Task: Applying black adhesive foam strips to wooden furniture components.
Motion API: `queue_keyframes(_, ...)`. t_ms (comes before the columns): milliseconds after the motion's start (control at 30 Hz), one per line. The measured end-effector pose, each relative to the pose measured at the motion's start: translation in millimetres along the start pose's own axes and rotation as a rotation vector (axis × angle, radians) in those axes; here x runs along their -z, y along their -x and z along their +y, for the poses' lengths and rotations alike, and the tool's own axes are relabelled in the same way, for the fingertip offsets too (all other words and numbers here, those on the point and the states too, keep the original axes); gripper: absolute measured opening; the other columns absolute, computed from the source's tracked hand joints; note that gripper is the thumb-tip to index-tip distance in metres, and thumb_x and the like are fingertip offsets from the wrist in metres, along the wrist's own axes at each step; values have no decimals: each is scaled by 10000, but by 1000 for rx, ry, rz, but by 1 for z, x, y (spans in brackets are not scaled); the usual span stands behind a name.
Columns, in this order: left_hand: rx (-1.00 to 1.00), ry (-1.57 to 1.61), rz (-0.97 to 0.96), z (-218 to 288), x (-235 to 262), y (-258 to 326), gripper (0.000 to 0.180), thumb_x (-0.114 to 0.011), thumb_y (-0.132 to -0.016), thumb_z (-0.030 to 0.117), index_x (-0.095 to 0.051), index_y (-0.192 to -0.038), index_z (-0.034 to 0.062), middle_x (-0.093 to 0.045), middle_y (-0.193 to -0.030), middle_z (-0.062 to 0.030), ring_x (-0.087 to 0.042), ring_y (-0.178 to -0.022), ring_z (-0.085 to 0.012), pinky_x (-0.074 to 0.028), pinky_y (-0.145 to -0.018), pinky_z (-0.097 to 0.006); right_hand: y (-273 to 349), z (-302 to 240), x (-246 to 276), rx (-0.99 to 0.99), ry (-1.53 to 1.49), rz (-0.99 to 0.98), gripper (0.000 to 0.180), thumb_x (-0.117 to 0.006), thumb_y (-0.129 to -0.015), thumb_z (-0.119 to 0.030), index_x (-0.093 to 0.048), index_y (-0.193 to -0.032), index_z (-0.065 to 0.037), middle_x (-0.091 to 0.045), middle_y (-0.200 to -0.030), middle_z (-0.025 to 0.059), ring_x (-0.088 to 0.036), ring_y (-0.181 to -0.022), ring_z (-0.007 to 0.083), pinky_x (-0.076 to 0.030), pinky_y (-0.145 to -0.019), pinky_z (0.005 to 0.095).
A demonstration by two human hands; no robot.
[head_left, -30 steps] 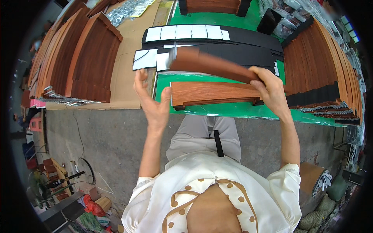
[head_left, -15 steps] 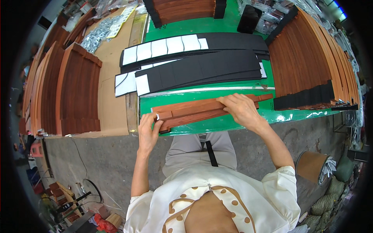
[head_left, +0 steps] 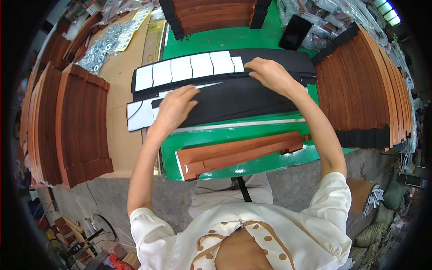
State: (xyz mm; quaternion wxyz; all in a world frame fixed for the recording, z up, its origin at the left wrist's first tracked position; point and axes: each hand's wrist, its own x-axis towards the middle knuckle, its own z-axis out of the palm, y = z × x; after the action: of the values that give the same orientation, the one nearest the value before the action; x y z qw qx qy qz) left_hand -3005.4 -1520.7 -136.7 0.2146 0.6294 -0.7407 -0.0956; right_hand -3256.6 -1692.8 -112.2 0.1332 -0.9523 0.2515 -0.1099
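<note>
My left hand (head_left: 177,105) reaches over the near stack of black foam strips (head_left: 234,99), fingers stretched and nothing visible in them. My right hand (head_left: 272,76) is at the far black strip (head_left: 283,58), its fingertips beside the right end of a row of white backing pieces (head_left: 193,67). Its fingers are slightly bent and apart; whether they touch the strip is hard to tell. A reddish-brown wooden piece (head_left: 238,153) lies on the green table top (head_left: 216,128) between me and the strips, with neither hand on it.
Stacks of reddish-brown wooden boards stand at the left (head_left: 83,126), the right (head_left: 353,85) and the far side (head_left: 213,18). A black phone (head_left: 294,32) lies near plastic-wrapped packets (head_left: 326,20). Metal rings (head_left: 101,51) lie on the cardboard (head_left: 128,90).
Both hands have let go of the wooden piece, which now lies on the green top. They have moved forward over the black strips and white backing pieces.
</note>
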Motion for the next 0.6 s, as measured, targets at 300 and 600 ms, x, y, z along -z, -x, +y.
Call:
queue_keyframes(300,-93,-169,-27,-36,-76,-65,451,-652,-807,231,-546,-1209,57,-538,-1284,-83,-498,-1180,-275,-420,-933,-410,-85,71,-78,123,431,51,86,-530,-774,-19,-599,-823,-5,-629,-856,146,-647,-822,275,-529,-700,377)
queue_keyframes(600,-152,-143,100,-40,-85,-62,397,-645,-812,218,-564,-1162,50,-561,-1248,-88,-526,-1146,-270,-436,-896,-424,-90,96,-79,-131,167,289,85,-555,-793,-63,-619,-806,-8,-649,-802,183,-632,-737,347,-514,-679,401)
